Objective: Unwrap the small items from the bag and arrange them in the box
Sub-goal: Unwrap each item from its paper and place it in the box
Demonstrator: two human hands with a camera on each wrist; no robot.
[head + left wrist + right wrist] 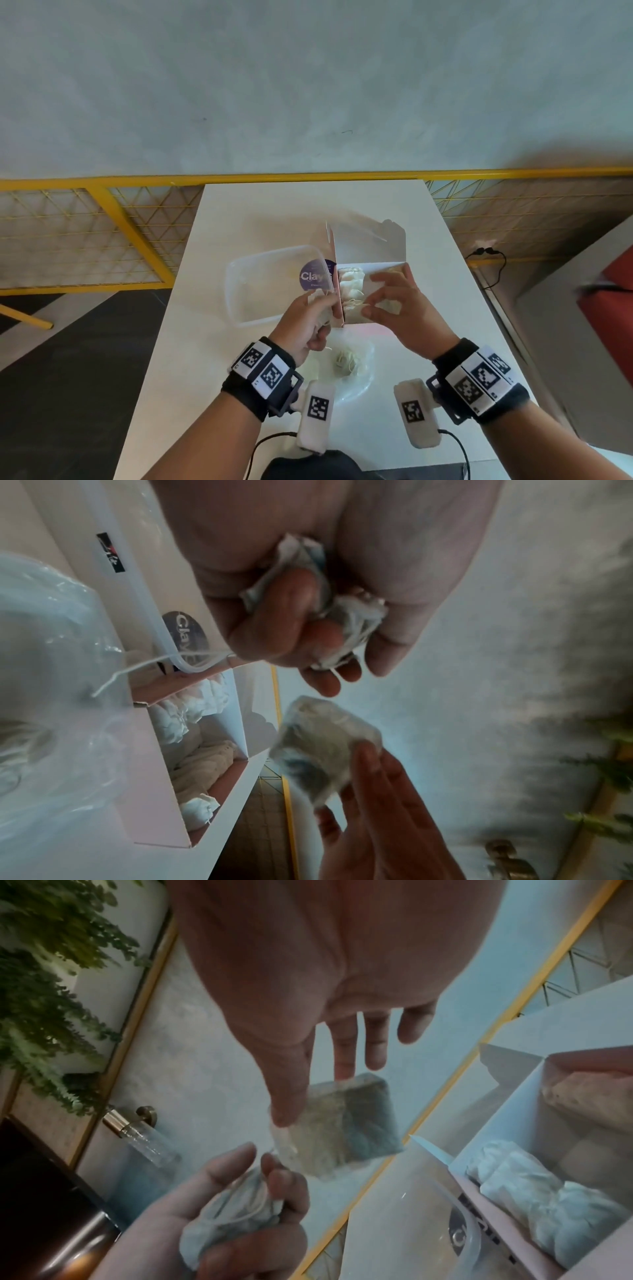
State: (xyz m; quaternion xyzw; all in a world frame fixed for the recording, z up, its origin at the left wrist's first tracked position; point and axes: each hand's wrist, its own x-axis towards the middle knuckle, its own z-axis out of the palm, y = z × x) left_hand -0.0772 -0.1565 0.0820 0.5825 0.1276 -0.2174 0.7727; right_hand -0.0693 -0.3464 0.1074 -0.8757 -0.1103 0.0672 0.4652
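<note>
An open white box (370,243) stands mid-table with its lid flap up and several white tea bags (351,284) inside. My right hand (371,296) hovers over the box's opening and pinches a square tea bag (349,1123) between thumb and forefinger; its other fingers are straight. Just left of the box, my left hand (322,308) grips a crumpled bundle of tea bags (346,615) with strings trailing out. In the left wrist view the box wall (157,791) lies lower left. A clear plastic bag (359,383) holding more tea bags (346,359) lies near me.
A clear plastic container (260,284) sits left of the box, touching it. The white table (239,212) is narrow, with a yellow mesh railing (137,240) behind and to both sides. A black object (308,466) lies at the near edge.
</note>
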